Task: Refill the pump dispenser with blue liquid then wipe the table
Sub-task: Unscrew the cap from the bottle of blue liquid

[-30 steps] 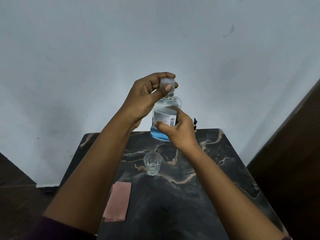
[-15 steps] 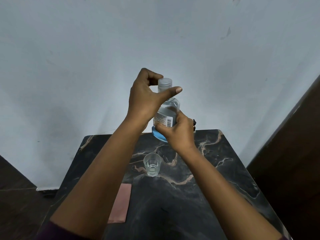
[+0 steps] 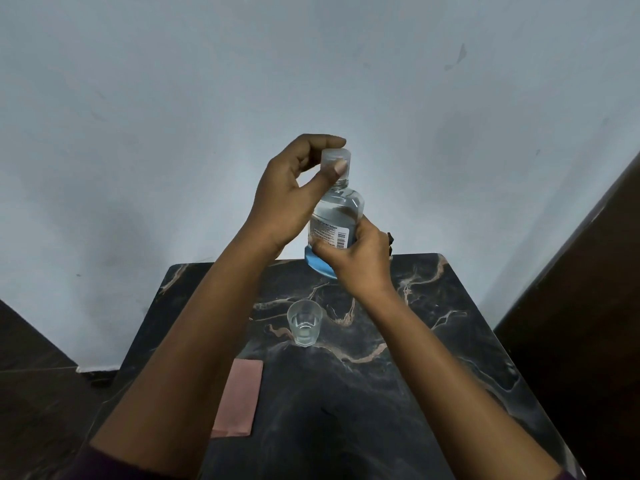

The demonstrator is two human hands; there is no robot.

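A clear plastic bottle (image 3: 337, 213) with a white label and a little blue liquid at its bottom is held up above the far edge of the dark marble table (image 3: 433, 341). My right hand (image 3: 356, 261) grips its lower body. My left hand (image 3: 287, 199) pinches the clear cap (image 3: 336, 161) between thumb and fingers. A small clear glass (image 3: 304, 323) stands on the table below the bottle. A folded pink cloth (image 3: 237, 398) lies near the table's left edge, partly behind my left forearm. A small dark part (image 3: 390, 239) shows behind my right hand; the pump dispenser itself is hidden.
A pale wall rises right behind the table. Dark floor lies to the left, and a dark wooden surface (image 3: 588, 306) stands along the right.
My left hand has shifted its grip on the cap, fingers off it half a second ago and now pinching it again. The bottle sits slightly higher in view.
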